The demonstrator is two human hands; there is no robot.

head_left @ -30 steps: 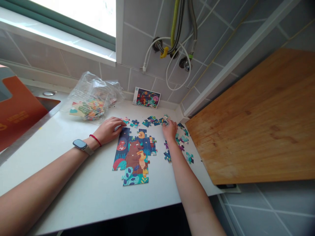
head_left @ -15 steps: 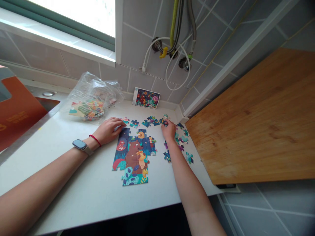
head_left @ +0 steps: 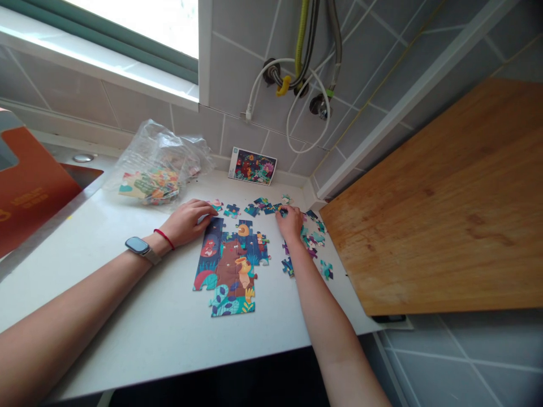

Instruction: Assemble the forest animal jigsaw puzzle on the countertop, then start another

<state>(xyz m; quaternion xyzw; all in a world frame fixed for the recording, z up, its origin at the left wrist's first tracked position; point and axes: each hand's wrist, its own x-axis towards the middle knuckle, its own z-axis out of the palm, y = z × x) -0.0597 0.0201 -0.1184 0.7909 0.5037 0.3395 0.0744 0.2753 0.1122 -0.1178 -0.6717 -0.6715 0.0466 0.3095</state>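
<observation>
A partly joined jigsaw puzzle (head_left: 231,260) with a brown bear lies flat on the white table. My left hand (head_left: 192,221) rests at its upper left corner, fingers loosely bent and apart, fingertips by a pink loose piece (head_left: 216,205). At the back right, my right hand (head_left: 291,223) is closed in a pinch on a puzzle piece (head_left: 280,211), largely covered by the fingers. Several loose pieces lie around it, among them a dark blue piece (head_left: 251,209) and a teal piece (head_left: 326,269).
Against the tiled wall leans a picture card (head_left: 253,167). A clear plastic bag (head_left: 163,161) with more pieces lies at back left, beside an orange box (head_left: 31,186). A wooden board (head_left: 449,209) stands along the right edge. Hoses (head_left: 302,45) hang above.
My right hand has shifted slightly left, its fingertips still pinched among the loose pieces. My left hand stays by the puzzle's corner. The view has tilted a little.
</observation>
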